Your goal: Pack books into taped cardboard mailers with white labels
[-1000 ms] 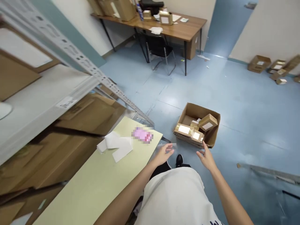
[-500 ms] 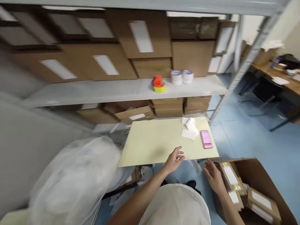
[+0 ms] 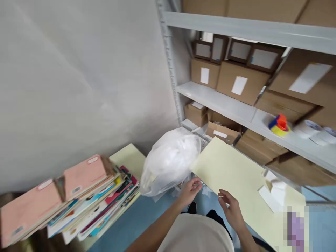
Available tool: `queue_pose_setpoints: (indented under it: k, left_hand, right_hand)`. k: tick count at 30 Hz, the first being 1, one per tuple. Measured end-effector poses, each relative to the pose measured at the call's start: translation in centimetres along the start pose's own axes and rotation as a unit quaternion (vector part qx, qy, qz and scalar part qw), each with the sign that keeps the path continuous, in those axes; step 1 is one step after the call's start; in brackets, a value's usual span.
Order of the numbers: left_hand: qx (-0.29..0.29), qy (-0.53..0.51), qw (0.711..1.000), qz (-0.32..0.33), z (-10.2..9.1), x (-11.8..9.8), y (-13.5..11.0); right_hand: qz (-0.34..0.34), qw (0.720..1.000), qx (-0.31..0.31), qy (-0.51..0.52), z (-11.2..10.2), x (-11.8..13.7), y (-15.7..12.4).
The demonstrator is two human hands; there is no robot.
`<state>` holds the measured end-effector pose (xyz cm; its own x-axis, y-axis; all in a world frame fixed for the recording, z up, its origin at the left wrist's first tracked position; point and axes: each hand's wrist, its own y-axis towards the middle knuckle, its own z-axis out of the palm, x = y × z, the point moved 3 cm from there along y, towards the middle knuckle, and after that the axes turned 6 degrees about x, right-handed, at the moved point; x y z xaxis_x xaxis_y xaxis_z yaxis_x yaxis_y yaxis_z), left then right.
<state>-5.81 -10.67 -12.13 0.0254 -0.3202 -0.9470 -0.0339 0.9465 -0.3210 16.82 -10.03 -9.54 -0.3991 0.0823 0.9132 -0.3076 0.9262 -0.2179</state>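
My left hand [image 3: 189,190] is just off the near-left edge of a pale yellow tabletop [image 3: 231,175]. Its fingers are loosely curled with a gap to the thumb, and I see nothing in them. Over the table's near edge hovers my right hand [image 3: 231,209], fingers bent and apart, holding nothing. Beyond my left hand sits a bulging translucent white plastic bag [image 3: 170,161]. White paper slips [image 3: 273,192] lie on the tabletop's right part, close to a pixelated purple item [image 3: 297,229].
To the left, stacks of flat printed goods with pink covers [image 3: 85,176] rest on another pale yellow surface [image 3: 130,155]. A grey shelf rack [image 3: 215,98] behind the table carries cardboard boxes [image 3: 238,82], coloured tape rolls [image 3: 279,125] and white rolls [image 3: 308,128].
My view has swung left, bringing the wall and the pink-covered stacks into sight. The open carton of small boxes on the right has left view. Both hands remain empty.
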Motion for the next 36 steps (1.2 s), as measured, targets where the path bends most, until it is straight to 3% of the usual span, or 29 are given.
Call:
queue_pose_setpoints:
  k: [3, 7, 14, 20, 26, 32, 36]
  left_hand:
    - [-0.086, -0.038, 0.996, -0.006, -2.8, 1.6, -1.2]
    - [-0.177, -0.077, 0.981, -0.019, -4.7, 2.5, -3.1]
    - [-0.301, -0.052, 0.951, -0.043, -6.7, 0.7, -6.5]
    - [-0.455, -0.003, 0.889, -0.049, -9.0, -0.1, -11.3]
    - [-0.534, 0.175, 0.825, -0.058, -12.5, -1.0, -17.2]
    - [-0.584, 0.298, 0.755, -0.007, -19.4, -2.8, -21.9]
    - [-0.572, 0.337, 0.748, 0.022, -23.5, -4.1, -23.1]
  right_hand:
    - [-0.013, 0.998, 0.066, -0.014, 1.5, 1.6, 3.1]
    - [-0.003, 0.989, 0.144, -0.018, 3.3, 2.7, 6.9]
    - [-0.034, 0.948, 0.315, 0.014, 8.2, 4.5, 13.2]
    - [-0.110, 0.893, 0.435, -0.040, 12.4, 8.2, 16.5]
    - [-0.184, 0.854, 0.483, -0.058, 19.3, 12.8, 16.4]
    - [-0.265, 0.831, 0.487, -0.057, 26.7, 18.4, 13.0]
    - [-0.305, 0.833, 0.460, -0.051, 30.6, 20.1, 10.7]
